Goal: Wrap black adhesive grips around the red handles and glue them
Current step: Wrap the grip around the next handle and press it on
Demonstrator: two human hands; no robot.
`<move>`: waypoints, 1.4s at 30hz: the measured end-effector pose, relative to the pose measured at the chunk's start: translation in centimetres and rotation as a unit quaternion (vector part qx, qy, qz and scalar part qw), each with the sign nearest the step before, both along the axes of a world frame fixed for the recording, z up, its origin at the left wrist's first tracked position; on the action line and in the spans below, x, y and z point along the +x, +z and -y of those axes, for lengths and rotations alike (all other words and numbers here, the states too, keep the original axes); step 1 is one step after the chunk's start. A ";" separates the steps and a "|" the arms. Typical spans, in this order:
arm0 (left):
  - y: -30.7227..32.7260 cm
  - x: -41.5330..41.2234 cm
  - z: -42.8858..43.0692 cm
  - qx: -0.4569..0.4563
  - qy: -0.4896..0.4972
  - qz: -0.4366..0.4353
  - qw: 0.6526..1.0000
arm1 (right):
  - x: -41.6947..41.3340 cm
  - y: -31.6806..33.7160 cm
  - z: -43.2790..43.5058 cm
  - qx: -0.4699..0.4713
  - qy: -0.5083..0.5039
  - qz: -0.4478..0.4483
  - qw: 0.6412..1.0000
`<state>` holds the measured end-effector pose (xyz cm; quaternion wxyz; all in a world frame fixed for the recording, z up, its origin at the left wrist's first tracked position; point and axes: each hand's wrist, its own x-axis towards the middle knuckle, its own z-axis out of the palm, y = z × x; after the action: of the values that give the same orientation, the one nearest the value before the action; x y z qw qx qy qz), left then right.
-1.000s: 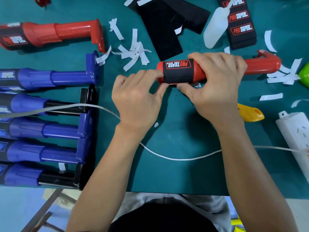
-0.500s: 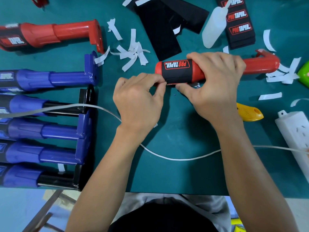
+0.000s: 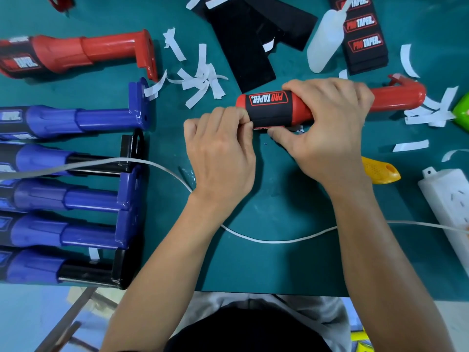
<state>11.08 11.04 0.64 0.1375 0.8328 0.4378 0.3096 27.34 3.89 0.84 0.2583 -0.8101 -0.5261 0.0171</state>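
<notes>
- Your right grip (image 3: 327, 128) is curled round the red handle (image 3: 396, 97), held sideways at the middle of the teal table (image 3: 279, 262);
- your left grip (image 3: 220, 148) pinches the near edge of the black PRO TAPER wrap (image 3: 271, 107) round that handle's left end.

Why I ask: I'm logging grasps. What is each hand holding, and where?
The right hand grips the handle around its middle; the left hand pinches the near edge of the grip.
</notes>
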 end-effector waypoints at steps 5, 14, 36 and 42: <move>-0.2 0.2 0.2 -0.008 0.014 0.019 1.000 | -0.3 0.2 -0.3 0.010 -0.018 -0.007 1.000; -0.1 -0.1 -0.6 -0.183 0.002 0.109 0.977 | -0.8 0.2 -0.9 0.012 -0.049 -0.001 0.999; -0.4 -0.3 -2.5 -0.316 -0.089 0.110 0.938 | -0.9 0.3 -1.2 0.005 -0.064 0.007 0.998; -0.5 -0.3 -2.7 -0.333 -0.085 0.124 0.931 | -0.9 0.2 -1.3 0.009 -0.064 0.004 0.998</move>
<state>10.78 13.78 0.10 0.4861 0.7283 0.4227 0.2337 26.43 5.18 1.04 0.2642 -0.8399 -0.4739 -0.0074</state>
